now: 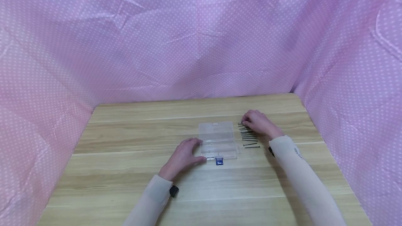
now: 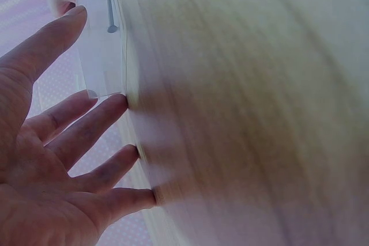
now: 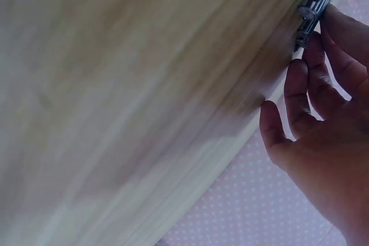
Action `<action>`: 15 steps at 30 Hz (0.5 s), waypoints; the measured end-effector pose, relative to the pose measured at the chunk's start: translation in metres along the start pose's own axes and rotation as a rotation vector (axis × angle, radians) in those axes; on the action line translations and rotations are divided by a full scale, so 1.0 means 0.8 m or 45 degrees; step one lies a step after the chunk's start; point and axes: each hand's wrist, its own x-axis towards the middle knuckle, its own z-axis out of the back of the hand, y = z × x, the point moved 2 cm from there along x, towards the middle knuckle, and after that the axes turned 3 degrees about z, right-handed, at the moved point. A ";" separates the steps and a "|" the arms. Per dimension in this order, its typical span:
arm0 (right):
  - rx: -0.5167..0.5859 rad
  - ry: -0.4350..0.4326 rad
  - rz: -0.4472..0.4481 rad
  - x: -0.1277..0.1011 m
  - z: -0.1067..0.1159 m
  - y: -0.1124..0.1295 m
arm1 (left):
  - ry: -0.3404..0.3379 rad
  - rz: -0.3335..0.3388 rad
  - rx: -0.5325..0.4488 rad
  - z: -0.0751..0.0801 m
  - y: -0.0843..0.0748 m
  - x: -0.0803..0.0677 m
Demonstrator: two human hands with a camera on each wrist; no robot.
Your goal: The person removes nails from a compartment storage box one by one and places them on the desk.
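I see my left hand (image 1: 183, 156) resting spread against the left edge of the open clear box (image 1: 218, 141) at frame centre, steadying it on the table (image 1: 125, 170). My right hand (image 1: 257, 122), fingers curled, touches the row of nails (image 1: 249, 138) right of it.

My left hand (image 1: 183, 156) lies palm down, fingers straight and slightly spread, pointing toward 1 o'clock, thumb stretched out along the near side. My left forearm runs back toward 7 o'clock in a pale sleeve. My right hand (image 1: 257, 123) sits farther out at 2 o'clock, fingers loosely curled with tips pointing toward 9 o'clock. My right forearm slants back toward 5 o'clock, sleeved likewise.
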 end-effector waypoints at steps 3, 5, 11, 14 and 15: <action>0.010 -0.002 0.002 -0.001 0.000 0.001 | 0.001 -0.005 0.006 0.000 0.000 -0.001; 0.021 -0.011 0.012 -0.001 0.000 0.002 | 0.005 -0.002 0.006 0.000 -0.001 -0.001; 0.075 -0.065 0.054 -0.004 0.006 0.004 | 0.010 0.015 -0.016 0.000 0.000 0.000; 0.128 -0.106 0.044 -0.008 0.010 0.007 | 0.012 0.018 -0.022 0.000 0.000 0.000; 0.139 -0.122 0.041 -0.010 0.012 0.008 | 0.015 0.020 -0.023 0.000 0.000 0.000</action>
